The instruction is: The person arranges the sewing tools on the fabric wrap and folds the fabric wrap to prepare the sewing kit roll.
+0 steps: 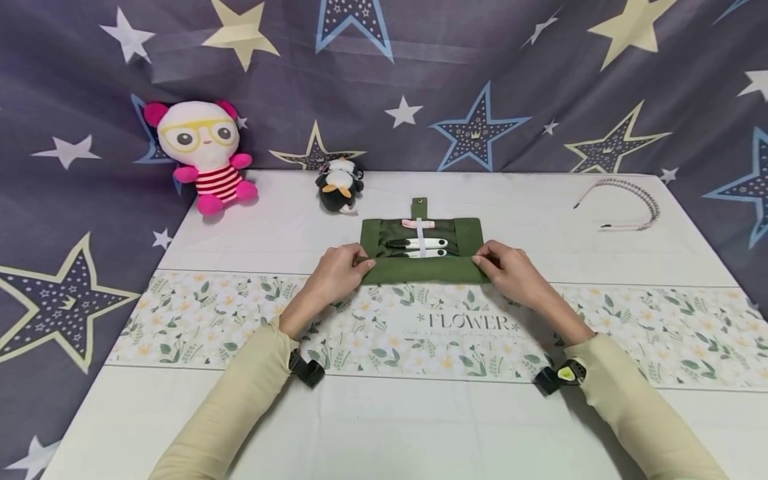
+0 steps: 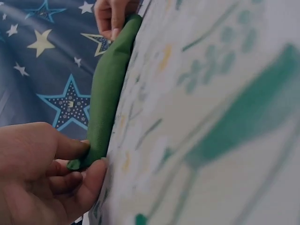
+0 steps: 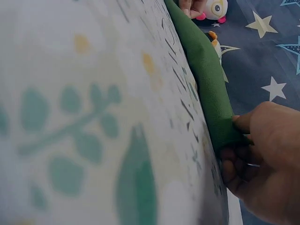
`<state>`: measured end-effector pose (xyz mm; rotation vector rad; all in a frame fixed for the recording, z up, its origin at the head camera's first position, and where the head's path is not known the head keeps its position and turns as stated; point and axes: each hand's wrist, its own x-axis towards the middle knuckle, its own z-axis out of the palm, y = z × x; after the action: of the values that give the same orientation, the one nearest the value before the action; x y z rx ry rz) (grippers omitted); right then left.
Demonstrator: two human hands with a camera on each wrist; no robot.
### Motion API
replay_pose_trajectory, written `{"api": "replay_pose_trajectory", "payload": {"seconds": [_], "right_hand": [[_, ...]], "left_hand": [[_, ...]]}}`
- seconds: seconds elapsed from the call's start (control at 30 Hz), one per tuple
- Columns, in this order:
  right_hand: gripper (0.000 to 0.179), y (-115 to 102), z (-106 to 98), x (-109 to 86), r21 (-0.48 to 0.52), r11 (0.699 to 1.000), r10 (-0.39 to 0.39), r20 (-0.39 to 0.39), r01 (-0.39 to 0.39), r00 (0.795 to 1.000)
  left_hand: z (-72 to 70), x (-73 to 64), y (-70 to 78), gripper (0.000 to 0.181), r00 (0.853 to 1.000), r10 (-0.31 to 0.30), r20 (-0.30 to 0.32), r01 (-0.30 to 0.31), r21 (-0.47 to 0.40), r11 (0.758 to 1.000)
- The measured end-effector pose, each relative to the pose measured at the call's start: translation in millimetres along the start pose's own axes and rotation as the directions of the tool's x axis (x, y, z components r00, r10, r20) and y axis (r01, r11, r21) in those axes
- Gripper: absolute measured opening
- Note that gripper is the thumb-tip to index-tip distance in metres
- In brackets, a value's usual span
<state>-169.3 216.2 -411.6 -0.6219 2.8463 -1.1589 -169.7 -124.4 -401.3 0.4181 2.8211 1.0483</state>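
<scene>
A green fabric roll-up pouch (image 1: 426, 271) lies on the table with its near edge folded up. My left hand (image 1: 343, 272) pinches the left end of that fold between thumb and fingers. At the other end, my right hand (image 1: 509, 270) pinches the fold's right corner. Inside the pouch, two white-and-black pen-like tools (image 1: 418, 244) and a small pink item (image 1: 418, 225) sit under a white elastic strap (image 1: 421, 233). The lower tool is partly covered by the fold. A tab with a snap (image 1: 419, 207) sticks out at the far edge. Both wrist views show the rounded green fold close up.
A pink-and-white plush toy (image 1: 207, 157) in yellow glasses sits at the back left. Right of it is a penguin plush (image 1: 340, 185). A beaded headband (image 1: 636, 200) lies at the back right. Beneath the pouch runs a floral table runner (image 1: 228, 320); a star-patterned curtain (image 1: 384, 80) hangs behind.
</scene>
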Motion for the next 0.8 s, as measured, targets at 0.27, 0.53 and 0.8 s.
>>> {"api": "replay_pose_trajectory", "payload": {"seconds": [0.27, 0.53, 0.8], "right_hand": [[0.009, -1.3, 2.5, 1.5, -0.007, 1.0, -0.027, 0.001, 0.027, 1.0], [0.01, 5.0, 3.6, -0.8, -0.149, 0.948, -0.289, -0.031, 0.281, 0.957], [0.036, 5.8, -1.6, -11.6, -0.294, 0.892, -0.346, 0.041, 0.343, 0.937]], "left_hand": [[-4.1, -10.1, -8.2, 0.037, 0.962, 0.271, -0.005, -0.269, 0.113, 0.956], [-6.7, -14.2, -18.8, 0.039, 0.85, 0.516, 0.105, -0.523, 0.283, 0.804], [-5.9, -9.4, -22.7, 0.032, 0.791, 0.6, 0.118, -0.587, 0.421, 0.691]]}}
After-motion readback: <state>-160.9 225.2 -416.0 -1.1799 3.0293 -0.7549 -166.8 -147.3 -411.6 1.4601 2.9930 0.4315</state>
